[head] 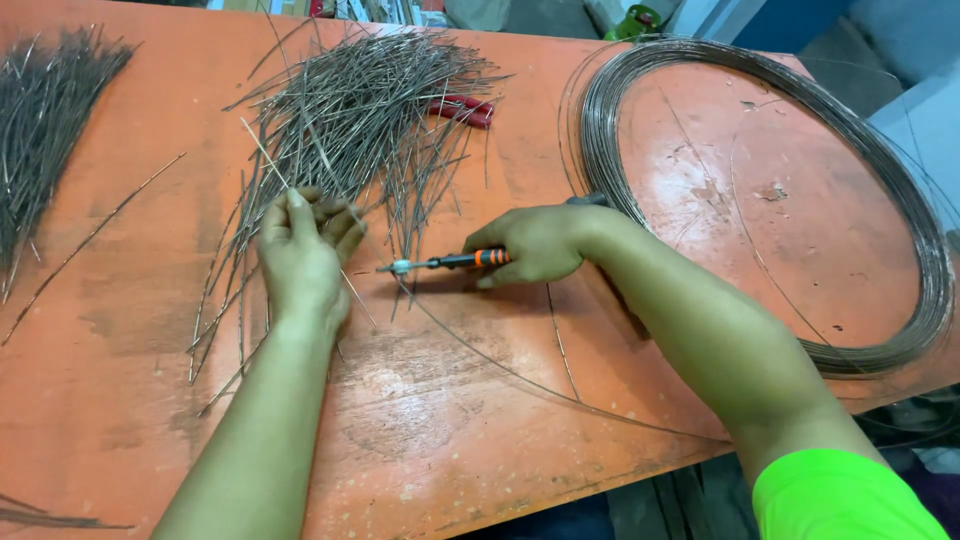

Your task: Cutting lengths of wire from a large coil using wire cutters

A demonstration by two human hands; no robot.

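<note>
two hands are working over an orange table (120, 330) that is carrying all the metal; no box or tray is holding any of it, so the wire is lying loose on the surface. a fanned pile of cut wire pieces (365, 110) is spreading across the middle, and a second, darker bundle of cut wires (45, 120) is sitting at the left edge. a large wire coil (900, 200) is lying flat on the right side, and one loose strand (520, 378) is trailing in a curve across the table below the right hand.

the left hand (300, 255) is curling its fingers into the lower edge of the fanned pile, half closed and pinching a few thin pieces; exactly how many i cannot tell. the right hand (535, 243) is clenching around an orange and black handled tool (450, 262), gripping the handle while the metal tip is pointing left, toward the left hand, and lying just beside the pile's lowest wires. red handled pliers (462, 108) are resting untouched at the pile's far right edge.
</note>
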